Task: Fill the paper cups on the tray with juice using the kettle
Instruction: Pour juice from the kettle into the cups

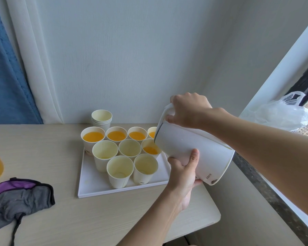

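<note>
Head view: you are tilting the kettle (pixel 190 150) over the tray (pixel 96 187), your right hand (pixel 187 110) closing around its handle at the top and your left hand (pixel 183 173) cupping its body from below, thumb pressing on the side. Its spout is sitting over a part-filled cup (pixel 150 148) in the middle row. Four cups in the back row are holding orange juice; four nearer ones are standing empty. Spare cups (pixel 101 118) are standing stacked behind the tray on the table (pixel 43 157), and a grey cloth (pixel 20 197) is lying at the left.
</note>
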Tool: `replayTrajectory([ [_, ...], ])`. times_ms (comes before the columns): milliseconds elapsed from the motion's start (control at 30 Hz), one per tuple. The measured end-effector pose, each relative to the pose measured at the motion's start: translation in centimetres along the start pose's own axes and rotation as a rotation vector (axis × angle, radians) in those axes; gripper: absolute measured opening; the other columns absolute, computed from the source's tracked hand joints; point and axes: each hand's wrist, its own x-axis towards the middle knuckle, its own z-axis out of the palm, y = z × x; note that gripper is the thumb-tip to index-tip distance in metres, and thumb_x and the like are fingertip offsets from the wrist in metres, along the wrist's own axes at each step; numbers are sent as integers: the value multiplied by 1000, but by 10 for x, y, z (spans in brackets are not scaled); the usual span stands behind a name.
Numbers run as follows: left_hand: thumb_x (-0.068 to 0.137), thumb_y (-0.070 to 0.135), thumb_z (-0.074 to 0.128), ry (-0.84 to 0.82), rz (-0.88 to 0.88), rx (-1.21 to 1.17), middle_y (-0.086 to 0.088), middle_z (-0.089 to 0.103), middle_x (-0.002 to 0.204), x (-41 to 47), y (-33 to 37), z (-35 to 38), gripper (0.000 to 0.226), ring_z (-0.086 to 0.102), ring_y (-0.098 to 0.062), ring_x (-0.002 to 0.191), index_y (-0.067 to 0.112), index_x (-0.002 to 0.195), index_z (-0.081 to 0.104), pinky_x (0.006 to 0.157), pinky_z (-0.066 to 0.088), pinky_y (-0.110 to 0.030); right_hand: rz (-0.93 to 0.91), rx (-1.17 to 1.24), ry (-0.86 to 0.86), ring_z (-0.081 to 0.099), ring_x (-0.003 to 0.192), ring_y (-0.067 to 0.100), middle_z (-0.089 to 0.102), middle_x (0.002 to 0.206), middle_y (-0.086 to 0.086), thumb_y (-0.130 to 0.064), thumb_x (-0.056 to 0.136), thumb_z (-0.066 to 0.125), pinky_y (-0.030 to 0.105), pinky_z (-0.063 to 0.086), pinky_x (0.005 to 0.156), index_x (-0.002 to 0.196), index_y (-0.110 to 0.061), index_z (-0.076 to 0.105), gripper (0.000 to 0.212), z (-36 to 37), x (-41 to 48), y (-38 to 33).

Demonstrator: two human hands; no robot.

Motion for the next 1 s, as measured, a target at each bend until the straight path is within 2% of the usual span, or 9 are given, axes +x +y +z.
replayTrajectory([
  [133,96,38,69,1,0,-21,-5,62,136,1,-1,0,56,64,-29,124,19,138,37,89,60,-48,-13,-14,6,54,80,32,64,95,8,-46,91,60,29,37,62,112,-12,62,40,1,1,-1],
  [333,86,44,74,-6,0,-27,-8,62,136,4,-1,-1,68,64,-31,124,20,139,38,102,54,-62,-38,-40,23,54,79,32,56,88,6,-46,92,59,30,37,61,114,-13,59,40,1,4,-3],
  [433,93,39,71,-8,-3,-47,-9,62,137,5,-2,-1,59,65,-31,124,19,139,39,102,54,-61,-59,-53,32,53,78,31,54,86,5,-45,92,59,30,33,56,115,-14,57,39,1,6,-4],
  [500,89,42,73,-10,-7,-59,-9,62,137,6,-1,-1,64,65,-31,124,19,139,39,102,54,-61,-78,-64,41,53,76,31,55,86,4,-45,93,59,28,30,51,115,-13,57,38,2,7,-6],
  [633,73,49,76,-22,-6,-82,-11,62,137,6,-1,-2,82,64,-32,125,18,139,39,101,54,-63,-99,-86,43,54,77,31,56,87,6,-43,93,58,29,34,54,115,-13,58,37,2,9,-8],
  [800,71,49,76,-34,-4,-105,-12,61,137,5,2,-1,83,64,-32,124,19,140,39,99,56,-59,-114,-99,49,53,77,31,58,89,6,-42,93,58,28,29,52,115,-14,59,36,2,12,-12],
  [900,70,48,75,-35,-9,-117,-12,61,137,3,4,0,82,64,-32,124,21,139,40,97,58,-55,-118,-103,50,53,78,31,64,98,8,-41,93,57,29,33,56,119,-15,59,37,1,13,-14],
  [1000,69,48,75,-36,-17,-124,-13,61,136,3,4,0,83,64,-33,124,21,140,40,98,57,-56,-125,-104,55,53,77,31,66,101,9,-40,93,57,28,31,54,120,-15,60,37,1,15,-15],
])
